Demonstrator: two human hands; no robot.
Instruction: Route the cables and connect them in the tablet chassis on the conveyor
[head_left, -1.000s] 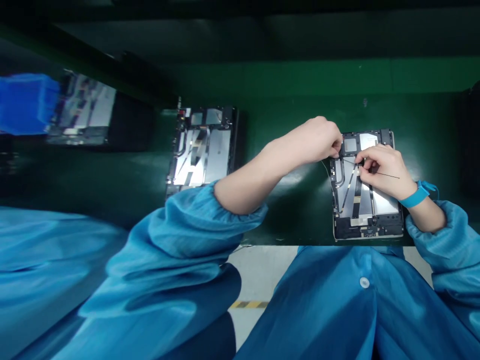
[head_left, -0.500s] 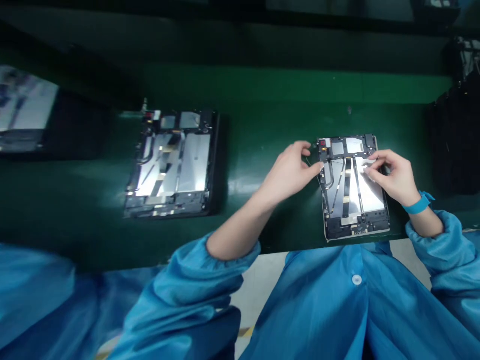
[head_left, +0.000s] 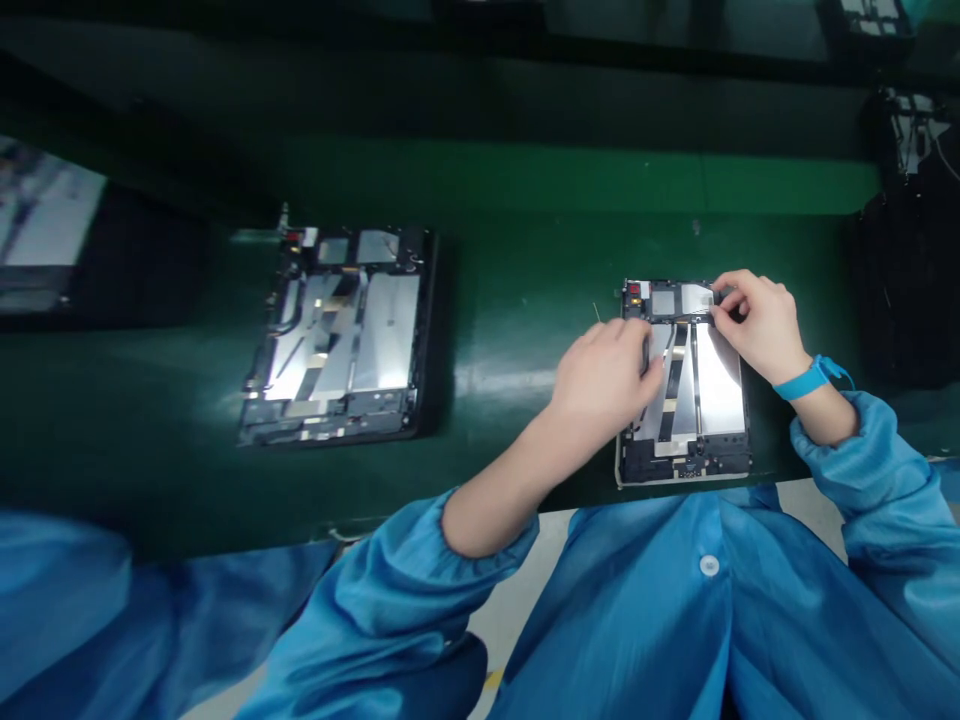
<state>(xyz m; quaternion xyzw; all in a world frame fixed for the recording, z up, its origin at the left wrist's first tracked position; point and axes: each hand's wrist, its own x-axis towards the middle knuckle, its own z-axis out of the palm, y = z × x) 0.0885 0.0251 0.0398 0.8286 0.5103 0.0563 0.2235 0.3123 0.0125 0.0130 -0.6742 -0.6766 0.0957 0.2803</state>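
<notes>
Head view: flat, metal-plated device [head_left: 685, 395] sits near the glossy bench [head_left: 517, 310] edge, open room leftward; left hand [head_left: 606, 380] curled over it, right hand [head_left: 759, 322] bent by its corner (can't tell if either pinches).

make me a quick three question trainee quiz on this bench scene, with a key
1. Which wrist wears the blue band: (a) left, (b) right, (c) both?
2. True or false: a second opened device lies to the left of the opened device at the hands.
3. Which hand is nearer the top right corner of the device at the hands, as pictured?

Key: 1. b; 2. true; 3. the right hand.
</notes>
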